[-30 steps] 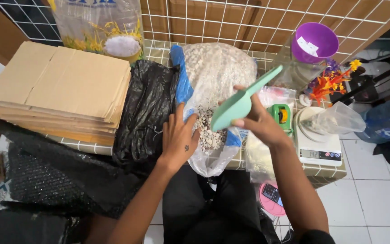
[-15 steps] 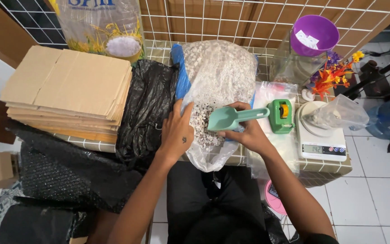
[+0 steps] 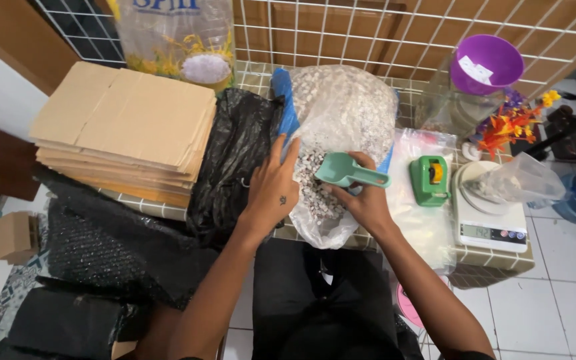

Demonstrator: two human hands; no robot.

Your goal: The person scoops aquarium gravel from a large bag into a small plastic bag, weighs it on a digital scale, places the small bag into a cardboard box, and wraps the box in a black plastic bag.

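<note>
A big clear plastic bag of small pale pebbles (image 3: 348, 113) lies on the tiled counter, its mouth toward me. My left hand (image 3: 271, 190) rests flat on the bag's left edge, holding the opening apart. My right hand (image 3: 365, 197) grips a teal plastic scoop (image 3: 345, 172) by its handle, the bowl pointing left just over the pebbles at the bag's mouth. To the right a white kitchen scale (image 3: 491, 223) carries a small clear bag (image 3: 521, 180).
A stack of flat cardboard (image 3: 128, 127) sits at left beside a black plastic bag (image 3: 235, 160). A green tape dispenser (image 3: 429, 180) lies on clear bags. A purple bowl (image 3: 487, 63), plastic flowers (image 3: 511, 123) and a wire grid stand behind. Black bubble wrap (image 3: 108, 247) hangs below.
My right hand has brought the scoop down from an upturned tilt above the bag to level at the bag's mouth. My left hand stayed on the bag's edge.
</note>
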